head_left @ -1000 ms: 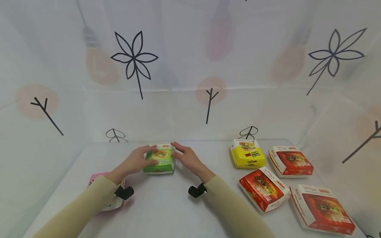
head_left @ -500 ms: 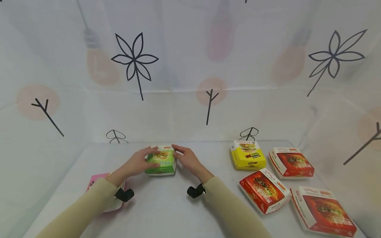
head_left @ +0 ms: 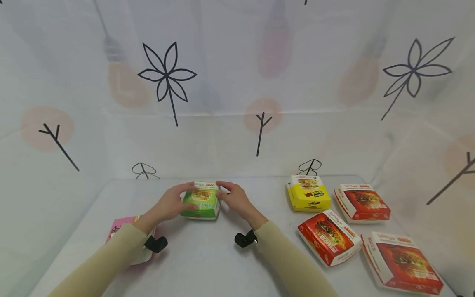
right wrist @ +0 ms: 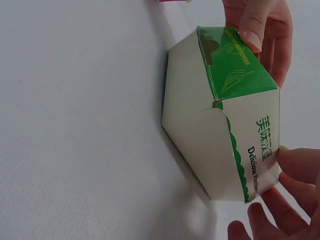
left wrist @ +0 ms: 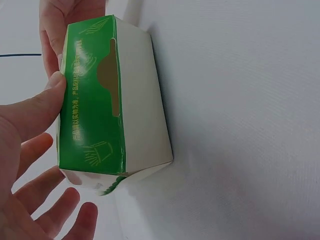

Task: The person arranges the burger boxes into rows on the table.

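we see left grip (head_left: pixel 170 203) and right grip (head_left: pixel 238 201), both splayed, touching green box (head_left: pixel 203 203); far-side contact unclear; left sleeve (head_left: pixel 104 258) hides much of pink box (head_left: pixel 119 224).

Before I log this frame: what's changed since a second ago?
The green-and-white cardboard burger box shifted slightly right and turned a little, far edge rightward; the right hand edged right with it. No visible grasp or release. The yellow-and-white cardboard box stayed put.

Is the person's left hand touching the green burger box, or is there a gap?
Touching: in the right wrist view, the left hand has its thumb tip on an edge of the green burger box.
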### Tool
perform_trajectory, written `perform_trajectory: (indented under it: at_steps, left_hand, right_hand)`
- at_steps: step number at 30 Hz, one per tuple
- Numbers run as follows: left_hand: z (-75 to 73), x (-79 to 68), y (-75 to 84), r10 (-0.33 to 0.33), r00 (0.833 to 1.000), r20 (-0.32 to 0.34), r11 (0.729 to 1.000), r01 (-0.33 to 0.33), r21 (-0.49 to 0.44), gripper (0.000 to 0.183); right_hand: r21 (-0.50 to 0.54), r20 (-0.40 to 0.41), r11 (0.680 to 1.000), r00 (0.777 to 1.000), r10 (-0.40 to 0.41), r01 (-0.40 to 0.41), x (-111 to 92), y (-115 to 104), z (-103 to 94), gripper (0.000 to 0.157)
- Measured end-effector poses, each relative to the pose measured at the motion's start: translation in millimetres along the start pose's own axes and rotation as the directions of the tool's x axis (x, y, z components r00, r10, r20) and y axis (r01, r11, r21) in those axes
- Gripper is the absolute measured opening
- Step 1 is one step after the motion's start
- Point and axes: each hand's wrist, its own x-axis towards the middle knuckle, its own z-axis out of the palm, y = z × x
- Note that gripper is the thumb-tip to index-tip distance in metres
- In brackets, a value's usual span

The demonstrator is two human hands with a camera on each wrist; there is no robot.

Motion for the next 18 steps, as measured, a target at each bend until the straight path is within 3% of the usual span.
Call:
perform_trajectory:
  at_steps: [4, 9, 14, 18]
  left_hand:
    - [0.5, -0.5, 1.3, -0.002, 0.999, -0.051, 1.000, 0.004, 0.025, 0.057]
    - [-2.5, -1.0, 4.9, -0.048, 0.994, -0.098, 0.997, 0.054, 0.062, 0.059]
    - [-5.1, -0.6, 5.4, -0.122, 0.984, -0.128, 0.987, 0.134, 0.088, 0.054]
    - [-4.8, 0.4, 4.1, -0.143, 0.980, -0.138, 0.986, 0.154, 0.067, 0.050]
  right_hand:
    - [0.022, 0.000, 1.000, 1.000, -0.007, 0.007, -2.1, 0.4, -1.5, 0.046]
    - [0.006, -0.031, 1.000, 1.000, 0.003, -0.003, -4.3, -0.2, -3.7, 0.045]
    - [-0.049, -0.071, 0.999, 0.997, 0.000, -0.003, -7.5, -1.4, -8.0, 0.037]
    - [-0.073, -0.097, 0.997, 0.995, 0.011, -0.018, -9.8, 0.2, -11.2, 0.029]
